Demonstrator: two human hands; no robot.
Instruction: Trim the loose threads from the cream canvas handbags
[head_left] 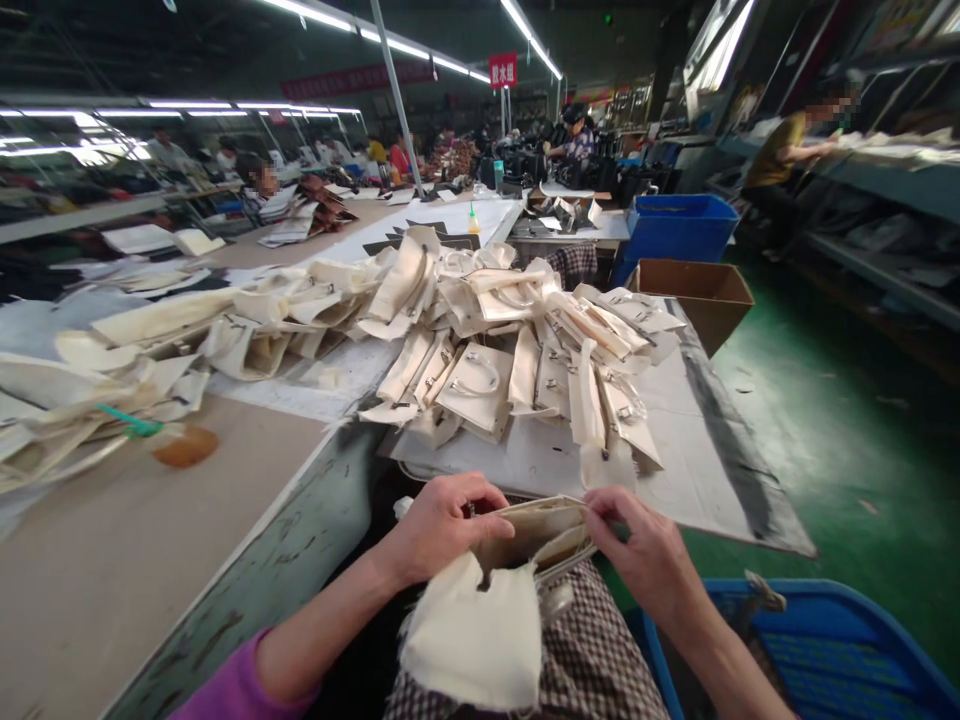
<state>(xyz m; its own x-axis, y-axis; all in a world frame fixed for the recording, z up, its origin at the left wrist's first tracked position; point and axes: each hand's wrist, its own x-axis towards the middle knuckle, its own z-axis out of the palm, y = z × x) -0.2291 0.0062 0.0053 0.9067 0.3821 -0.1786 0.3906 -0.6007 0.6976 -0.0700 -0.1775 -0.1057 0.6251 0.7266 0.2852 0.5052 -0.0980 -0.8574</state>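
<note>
A cream handbag (480,630) rests on my lap, its mouth turned up and a frayed flap hanging toward me. My left hand (457,525) is closed on the bag's left upper edge, thumb lying along the rim. At the right corner of the opening, my right hand (637,540) pinches the edge between thumb and fingers. The inside of the bag shows between both hands; part of its far side is hidden. Just beyond, a heap of similar cream handbags (476,385) with looped handles and metal fittings covers much of the white table (705,470).
At left, a glue bottle (184,445) with a green nozzle lies by more cream pieces on a brown-topped table (187,540). A blue basket (847,640) stands low right. Behind the heap are a cardboard box (697,290) and blue bin (679,225). People work farther back.
</note>
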